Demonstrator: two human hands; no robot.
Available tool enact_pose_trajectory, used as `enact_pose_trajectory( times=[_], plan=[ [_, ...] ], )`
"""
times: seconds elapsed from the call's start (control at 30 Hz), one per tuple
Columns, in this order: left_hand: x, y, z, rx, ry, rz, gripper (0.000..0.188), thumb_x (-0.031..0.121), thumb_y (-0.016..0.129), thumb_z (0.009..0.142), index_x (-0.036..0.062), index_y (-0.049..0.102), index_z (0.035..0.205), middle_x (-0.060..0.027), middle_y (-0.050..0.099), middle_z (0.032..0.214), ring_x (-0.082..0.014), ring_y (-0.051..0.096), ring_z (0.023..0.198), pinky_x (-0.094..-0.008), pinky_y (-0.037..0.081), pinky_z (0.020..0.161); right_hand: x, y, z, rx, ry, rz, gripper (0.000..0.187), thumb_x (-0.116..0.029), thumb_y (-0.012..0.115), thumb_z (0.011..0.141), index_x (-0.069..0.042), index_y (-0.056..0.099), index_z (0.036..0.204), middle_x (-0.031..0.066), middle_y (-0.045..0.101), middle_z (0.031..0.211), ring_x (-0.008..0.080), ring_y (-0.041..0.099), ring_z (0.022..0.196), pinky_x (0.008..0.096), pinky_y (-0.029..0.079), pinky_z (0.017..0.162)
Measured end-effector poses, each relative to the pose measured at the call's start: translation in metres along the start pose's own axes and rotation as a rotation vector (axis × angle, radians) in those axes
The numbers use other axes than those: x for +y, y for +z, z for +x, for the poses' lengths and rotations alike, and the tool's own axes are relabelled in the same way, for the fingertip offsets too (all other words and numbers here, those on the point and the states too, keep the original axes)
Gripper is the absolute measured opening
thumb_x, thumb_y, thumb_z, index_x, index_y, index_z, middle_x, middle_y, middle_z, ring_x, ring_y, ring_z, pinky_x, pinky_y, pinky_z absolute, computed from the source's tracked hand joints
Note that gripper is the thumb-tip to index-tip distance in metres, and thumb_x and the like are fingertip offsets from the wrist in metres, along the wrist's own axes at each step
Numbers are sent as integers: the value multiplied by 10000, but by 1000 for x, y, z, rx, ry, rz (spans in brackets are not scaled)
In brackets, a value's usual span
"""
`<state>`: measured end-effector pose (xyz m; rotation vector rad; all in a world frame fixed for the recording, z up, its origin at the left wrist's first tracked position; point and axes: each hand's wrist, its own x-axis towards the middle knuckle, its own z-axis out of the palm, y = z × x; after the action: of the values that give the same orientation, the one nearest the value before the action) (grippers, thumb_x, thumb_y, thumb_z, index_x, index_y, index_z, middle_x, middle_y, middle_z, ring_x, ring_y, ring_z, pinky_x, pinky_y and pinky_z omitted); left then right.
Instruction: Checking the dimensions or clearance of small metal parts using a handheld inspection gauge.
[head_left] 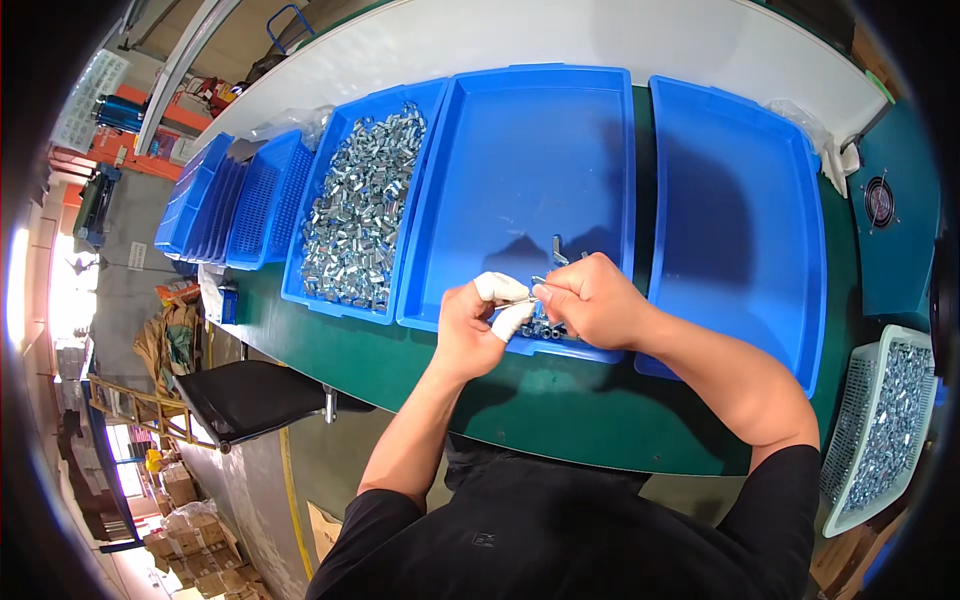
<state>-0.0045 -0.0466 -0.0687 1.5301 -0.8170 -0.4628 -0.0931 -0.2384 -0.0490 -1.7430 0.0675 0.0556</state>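
My left hand (468, 325), with white coverings on its thumb and a finger, pinches a small shiny metal part (515, 302). From the other side my right hand (608, 308) is closed, its thumb and fingertips meeting at the same part. Both hands are over the near edge of the middle blue tray (530, 150). Under and beside the right fingers lie several loose metal parts (543, 330), partly hidden by the hands. One more piece (557, 248) lies just beyond the right fingers. The exact shape of the held part is too small to tell.
A blue tray (291, 285) to the left holds a heap of silvery metal parts (360, 215). Another blue tray (735, 200) stands on the right. Blue baskets (268, 200) stand far left. A pale green basket (848, 460) of parts sits right, below a teal machine (895, 230).
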Motion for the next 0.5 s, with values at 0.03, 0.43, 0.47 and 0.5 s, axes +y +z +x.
enact_pose_trajectory(
  times=[0.03, 0.43, 0.47, 0.5],
  plan=[
    [1, 0, 0, 2, 1, 4, 160, -33, 739, 857, -9, 649, 987, -54, 697, 878, -105, 660, 760, -250, 537, 669, -4, -2, 1, -2, -4, 2, 394, -198, 588, 990, -11, 585, 643, 46, 555, 528, 97, 507, 475, 299, 392, 479],
    [16, -35, 5, 271, -10, 303, 106, 119, 665, 951, 39, 702, 892, -16, 664, 695, -73, 601, 614, -236, 463, 550, -3, -2, -1, 76, -58, -2, 418, -213, 541, 1022, -16, 584, 656, 15, 537, 533, 78, 513, 491, 261, 382, 480],
    [14, -52, 6, 379, -12, 340, 121, 146, 626, 986, 57, 690, 933, -3, 629, 690, -66, 554, 580, -213, 421, 524, -2, -3, 2, 111, -13, 71, 400, -211, 556, 1007, -9, 601, 664, 38, 529, 531, 99, 486, 486, 294, 379, 488],
    [8, -75, 4, 494, 8, 332, 93, 146, 671, 964, 54, 685, 973, -21, 653, 759, -73, 591, 659, -219, 465, 599, -4, -4, 5, 143, 27, 142, 383, -208, 571, 991, -1, 618, 671, 61, 522, 529, 120, 459, 482, 327, 375, 496]
  ],
)
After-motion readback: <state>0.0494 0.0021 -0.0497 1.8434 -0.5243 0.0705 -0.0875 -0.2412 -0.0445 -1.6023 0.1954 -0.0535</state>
